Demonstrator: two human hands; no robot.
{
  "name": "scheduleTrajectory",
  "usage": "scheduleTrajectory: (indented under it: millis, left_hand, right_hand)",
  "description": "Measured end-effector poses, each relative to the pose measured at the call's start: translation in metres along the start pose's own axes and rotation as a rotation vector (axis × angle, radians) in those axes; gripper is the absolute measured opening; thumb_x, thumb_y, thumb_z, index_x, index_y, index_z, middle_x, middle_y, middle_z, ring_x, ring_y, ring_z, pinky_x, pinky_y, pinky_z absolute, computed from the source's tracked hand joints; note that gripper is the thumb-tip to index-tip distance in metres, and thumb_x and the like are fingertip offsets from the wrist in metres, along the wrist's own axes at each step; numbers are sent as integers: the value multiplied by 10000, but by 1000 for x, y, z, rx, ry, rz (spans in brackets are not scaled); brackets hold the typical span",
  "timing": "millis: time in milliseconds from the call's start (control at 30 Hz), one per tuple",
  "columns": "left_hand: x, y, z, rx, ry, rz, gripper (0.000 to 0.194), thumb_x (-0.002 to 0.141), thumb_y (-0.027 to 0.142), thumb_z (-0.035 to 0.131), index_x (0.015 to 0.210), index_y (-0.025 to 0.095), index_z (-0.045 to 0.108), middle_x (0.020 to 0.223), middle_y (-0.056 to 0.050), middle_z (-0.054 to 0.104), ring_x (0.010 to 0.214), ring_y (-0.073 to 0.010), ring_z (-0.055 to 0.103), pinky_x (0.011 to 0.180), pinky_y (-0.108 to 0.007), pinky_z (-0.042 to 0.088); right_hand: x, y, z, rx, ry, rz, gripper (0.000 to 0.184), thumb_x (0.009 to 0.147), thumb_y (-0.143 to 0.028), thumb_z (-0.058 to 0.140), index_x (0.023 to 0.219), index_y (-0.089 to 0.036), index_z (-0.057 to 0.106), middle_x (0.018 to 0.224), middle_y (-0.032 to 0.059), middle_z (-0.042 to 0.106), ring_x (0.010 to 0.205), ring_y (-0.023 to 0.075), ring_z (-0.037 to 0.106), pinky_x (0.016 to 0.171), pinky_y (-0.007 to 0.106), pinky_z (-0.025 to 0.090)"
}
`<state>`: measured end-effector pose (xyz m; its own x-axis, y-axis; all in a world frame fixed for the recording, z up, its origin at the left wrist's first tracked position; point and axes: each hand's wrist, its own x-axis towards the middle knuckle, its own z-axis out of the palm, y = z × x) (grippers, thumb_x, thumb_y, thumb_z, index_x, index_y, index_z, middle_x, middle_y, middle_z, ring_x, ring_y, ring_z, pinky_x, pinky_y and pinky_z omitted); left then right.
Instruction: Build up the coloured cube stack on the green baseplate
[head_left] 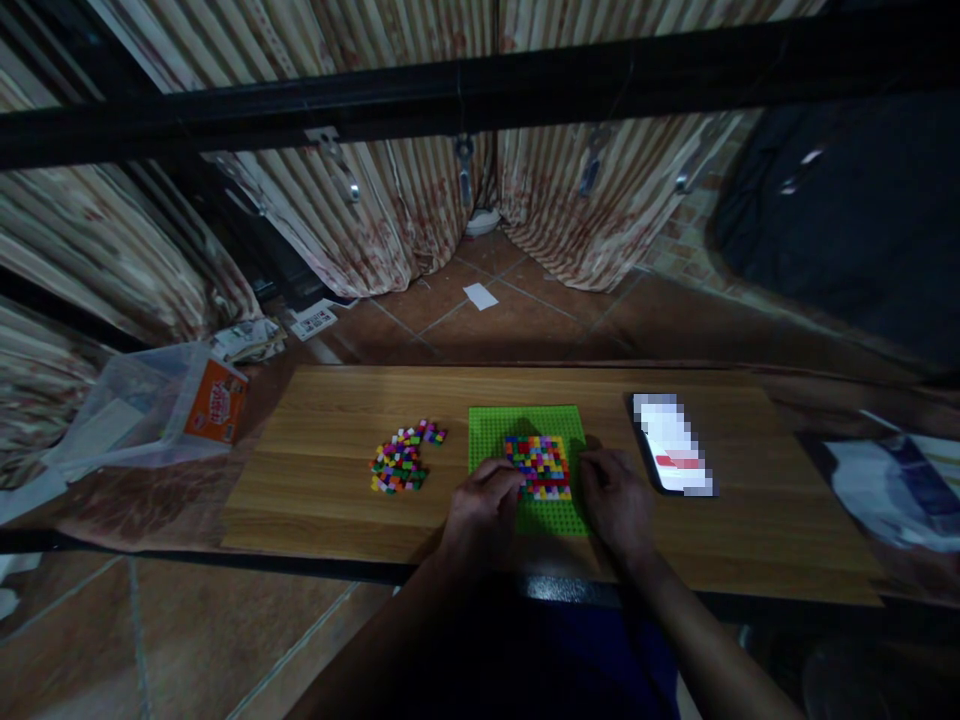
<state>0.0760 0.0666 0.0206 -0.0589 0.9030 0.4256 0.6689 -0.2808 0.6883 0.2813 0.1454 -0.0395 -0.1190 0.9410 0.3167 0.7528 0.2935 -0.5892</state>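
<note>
- A clear box (124,400) with an orange label (216,402) is set at the far left, beyond the table's (300,500) left end.
- Loose bricks (397,465) in many colours are heaped on the left half of the table, well apart from the plate.
- The left hand (484,510) is laid over the plate's near left part, its fingers drawn together at the patch's left edge; whether a brick is pinched there cannot be told.
- The green plate (555,520) is placed between the hands, with a many-coloured patch (544,465) of bricks built on its middle and right part.
- The right hand (619,500) is held at the plate's right edge, fingers curled; whether the edge is gripped cannot be told.
- A phone (671,445), screen lit, is laid to the right of the right hand, apart from it.
</note>
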Motion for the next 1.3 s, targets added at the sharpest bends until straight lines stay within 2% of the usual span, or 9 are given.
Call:
scheduleTrajectory:
  millis: [467,733,900,1133,1300]
  left_hand:
    - [-2,-5,3,27,-46,-36,251,915,63,503,947,206,707,976,-60,711,881,-141,697,781,-246,594]
    - [0,-6,8,201,-41,-69,262,929,164,547,1166,194,654,991,-62,757,913,-198,708,861,-350,597]
    - [4,-7,13,223,-54,-79,325,905,158,590,1224,203,632,937,-40,765,900,-200,709,898,-361,583]
    - [13,0,17,269,-69,-13,330,906,170,619,1235,184,630,950,-56,769,902,-213,705,911,-372,567]
    - [16,-3,21,338,-71,55,303,905,188,628,1208,188,643,944,-67,768,870,-223,707,864,-381,571]
  right_hand:
    - [0,1,0,4,-10,3,308,945,-354,466,936,-183,722,984,116,706,807,225,655,689,332,489]
    - [0,0,0,8,-4,6,281,937,-327,477,931,-182,718,977,110,701,819,223,660,689,327,489]
    - [-1,1,0,15,-11,-1,276,941,-331,476,934,-195,716,981,99,700,805,211,656,682,320,490]
    - [-1,0,0,16,-2,-7,272,937,-322,479,934,-185,714,984,107,701,820,214,657,707,320,497]
    - [0,0,1,8,9,-3,276,937,-326,477,927,-187,715,970,103,702,786,210,652,663,311,482]
